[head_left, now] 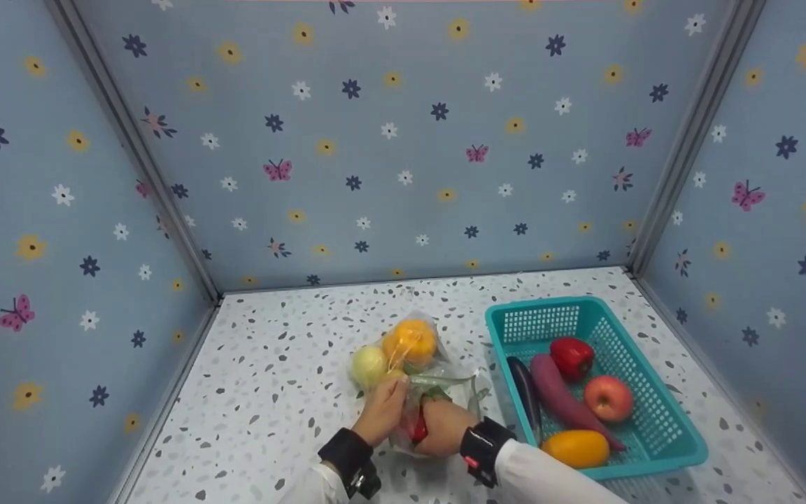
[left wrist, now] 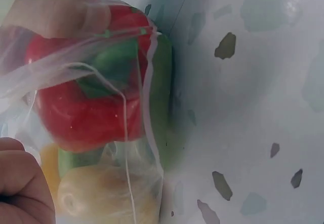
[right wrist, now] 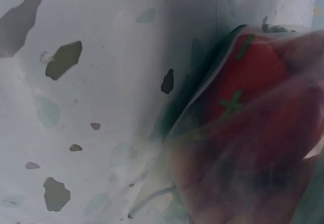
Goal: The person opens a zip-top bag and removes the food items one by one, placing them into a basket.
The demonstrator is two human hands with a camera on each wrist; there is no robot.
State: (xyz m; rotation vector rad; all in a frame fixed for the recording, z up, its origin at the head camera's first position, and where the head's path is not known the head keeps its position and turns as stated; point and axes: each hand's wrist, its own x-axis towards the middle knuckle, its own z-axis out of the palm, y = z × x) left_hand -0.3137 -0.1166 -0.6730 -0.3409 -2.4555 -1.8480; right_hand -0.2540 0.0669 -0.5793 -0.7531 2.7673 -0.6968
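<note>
A clear plastic bag point(head_left: 455, 360) lies on the speckled table, with a yellow-orange vegetable point(head_left: 411, 341) and a pale round vegetable, perhaps an onion point(head_left: 369, 366), inside. My left hand point(head_left: 383, 409) pinches the bag near its mouth. Inside the bag, my right hand point(head_left: 448, 427) grips a red bell pepper point(head_left: 419, 427) with a green stem. Seen close in the left wrist view, the red bell pepper point(left wrist: 86, 117) rests above the pale vegetable point(left wrist: 101, 193). Through the cloudy film in the right wrist view, the same pepper point(right wrist: 253, 107) shows blurred, fingers around it.
To the right stands a turquoise plastic basket point(head_left: 655, 357). It holds a dark eggplant point(head_left: 525, 392), a purple sweet potato point(head_left: 560, 392), a red pepper point(head_left: 572, 358), an apple point(head_left: 608, 398) and a yellow oblong item point(head_left: 576, 448). Flower-patterned panels enclose the table.
</note>
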